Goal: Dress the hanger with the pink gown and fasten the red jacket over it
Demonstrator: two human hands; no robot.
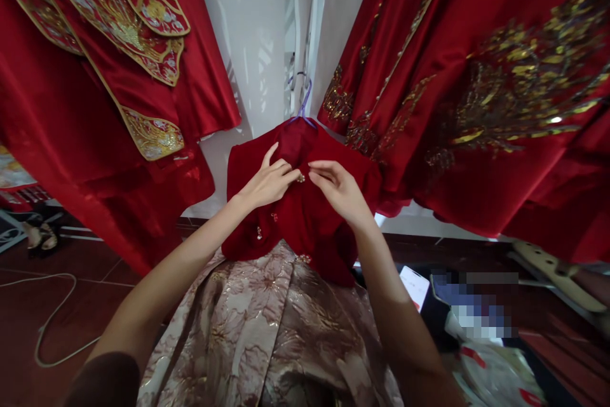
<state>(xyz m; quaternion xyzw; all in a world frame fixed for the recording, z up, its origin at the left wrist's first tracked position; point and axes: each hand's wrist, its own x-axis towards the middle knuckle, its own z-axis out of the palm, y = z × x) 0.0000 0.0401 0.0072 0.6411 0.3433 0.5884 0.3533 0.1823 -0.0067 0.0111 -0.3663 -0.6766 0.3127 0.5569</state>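
A dark red velvet jacket (328, 229) hangs on a purple hanger (304, 105) in front of me. My left hand (271, 181) lies across the upper front, its thumb raised and its fingertips closed at a small beaded button (300, 178) near the neck opening. Just right of that button, my right hand (336, 186) has its thumb and fingertips brought close together. Anything in that pinch is too small to make out. Further beaded ornaments (259, 233) dot the front lower down. Below the jacket spreads a pale patterned brocade fabric (257, 312) with metallic thread.
Red satin garments with gold embroidery (152, 134) hang at left, and sequined red garments (524, 77) at right. A white post (312, 32) stands behind the hanger. A lit phone (414, 286) and plastic-wrapped items (495, 369) lie lower right. A pale cable (71, 305) loops across the floor.
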